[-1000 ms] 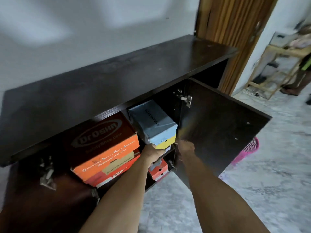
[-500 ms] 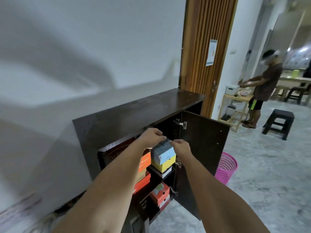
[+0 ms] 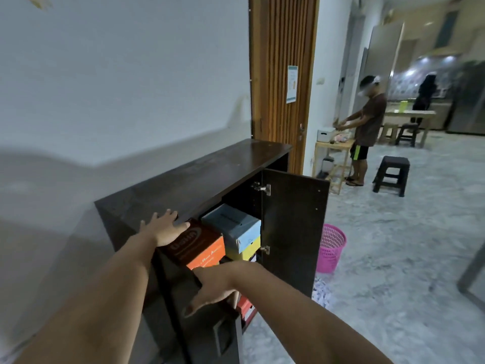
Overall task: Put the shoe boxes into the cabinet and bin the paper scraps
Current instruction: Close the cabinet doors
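Shoe boxes sit inside the dark cabinet (image 3: 210,166), stacked in the open bay. Brown-and-orange box (image 3: 199,244) is on the left, its brown lid up and orange front facing you. Pale blue box (image 3: 233,224) is at its 3 o'clock, just beside it, resting on a yellow box (image 3: 245,248). A red box (image 3: 245,308) shows lower down, at 6 o'clock of the stack, partly hidden by your right arm.

Your left hand (image 3: 166,227) is flat, fingers straight and spread, lying at the front edge of the cabinet top and over the back corner of the brown lid. It grips nothing.

Your right hand (image 3: 212,287) is also flat, fingers extended toward 8 o'clock, against the near cabinet door (image 3: 199,324), which runs below the boxes. Holds nothing.

The far door (image 3: 294,232) stands swung out at 3 o'clock of the boxes, hinges visible on its inner edge.

Paper scraps (image 3: 321,291) lie in a whitish pile on the floor at the foot of the far door. Pink basket (image 3: 330,248) stands on the floor just past that door, at 12 o'clock of the scraps, near them but apart.

Background, 1–2 o'clock: a person (image 3: 367,127) standing at a small wooden table, a dark stool (image 3: 392,176) beside them.
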`<action>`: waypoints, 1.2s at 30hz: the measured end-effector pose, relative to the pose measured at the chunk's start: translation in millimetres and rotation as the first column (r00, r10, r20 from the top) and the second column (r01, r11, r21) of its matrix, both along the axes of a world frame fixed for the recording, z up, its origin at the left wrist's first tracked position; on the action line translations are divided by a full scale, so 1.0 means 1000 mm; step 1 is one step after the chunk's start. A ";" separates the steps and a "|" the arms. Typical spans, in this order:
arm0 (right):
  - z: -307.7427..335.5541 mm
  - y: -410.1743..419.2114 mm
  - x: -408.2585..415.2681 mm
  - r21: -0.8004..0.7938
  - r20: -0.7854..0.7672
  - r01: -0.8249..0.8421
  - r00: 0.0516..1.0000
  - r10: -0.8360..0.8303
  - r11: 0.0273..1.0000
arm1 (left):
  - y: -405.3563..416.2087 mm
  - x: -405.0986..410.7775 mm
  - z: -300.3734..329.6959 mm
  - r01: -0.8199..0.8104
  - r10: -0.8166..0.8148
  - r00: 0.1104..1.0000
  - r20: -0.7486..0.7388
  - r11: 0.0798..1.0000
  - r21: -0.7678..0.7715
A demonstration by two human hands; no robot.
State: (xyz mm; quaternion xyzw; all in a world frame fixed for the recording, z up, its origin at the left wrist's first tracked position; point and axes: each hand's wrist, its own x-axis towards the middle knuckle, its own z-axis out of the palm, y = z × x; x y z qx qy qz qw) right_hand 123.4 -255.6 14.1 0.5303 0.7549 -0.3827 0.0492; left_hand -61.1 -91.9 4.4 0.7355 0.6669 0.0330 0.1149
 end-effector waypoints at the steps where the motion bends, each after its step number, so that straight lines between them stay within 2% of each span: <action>1: -0.010 -0.008 0.000 0.014 0.060 -0.031 0.998 0.030 0.999 | -0.002 -0.002 -0.004 0.013 -0.013 1.000 -0.013 1.000 0.024; 3: -0.024 -0.019 0.008 0.073 0.073 -0.020 0.997 0.014 0.997 | -0.003 -0.005 -0.008 0.025 -0.024 1.000 -0.008 0.998 0.062; 7: -0.030 -0.018 0.034 0.070 -0.067 0.046 0.997 -0.041 0.996 | 0.006 -0.010 -0.008 0.006 -0.006 1.000 0.021 1.000 -0.002; 10: -0.031 0.010 0.062 0.106 -0.007 0.062 0.998 -0.062 0.992 | 0.009 -0.011 -0.011 0.012 -0.012 0.998 0.068 1.000 -0.002; 12: -0.032 0.034 0.084 0.178 0.050 0.146 0.986 -0.157 0.973 | 0.008 -0.011 -0.011 0.013 -0.014 0.998 0.053 1.000 0.018; 15: -0.037 0.066 0.109 0.321 0.076 0.308 0.934 -0.349 0.896 | 0.004 -0.009 -0.012 0.032 -0.032 0.999 -0.002 0.998 0.050; 18: -0.052 0.092 0.117 0.421 -0.092 0.528 0.834 -0.544 0.738 | -0.004 -0.009 -0.015 0.044 -0.040 0.998 -0.042 0.993 0.107; 21: -0.065 0.112 0.112 0.341 -0.358 0.728 0.686 -0.633 0.595 | -0.008 -0.008 -0.020 0.074 -0.059 0.993 -0.100 0.985 0.155; 25: -0.078 0.143 0.097 0.175 -0.486 0.830 0.541 -0.687 0.529 | -0.004 -0.010 -0.024 0.103 -0.073 0.984 -0.163 0.977 0.186; 27: -0.084 0.156 0.094 0.145 -0.491 0.832 0.530 -0.691 0.535 | -0.003 -0.009 -0.028 0.107 -0.067 0.980 -0.186 0.972 0.209; 32: -0.087 0.180 0.093 0.076 -0.443 0.789 0.575 -0.688 0.610 | 0.001 -0.007 -0.029 0.092 -0.052 0.981 -0.187 0.973 0.213; 36: -0.087 0.184 0.086 0.051 -0.412 0.796 0.567 -0.714 0.603 | 0.006 -0.004 -0.026 0.087 -0.049 0.981 -0.187 0.976 0.201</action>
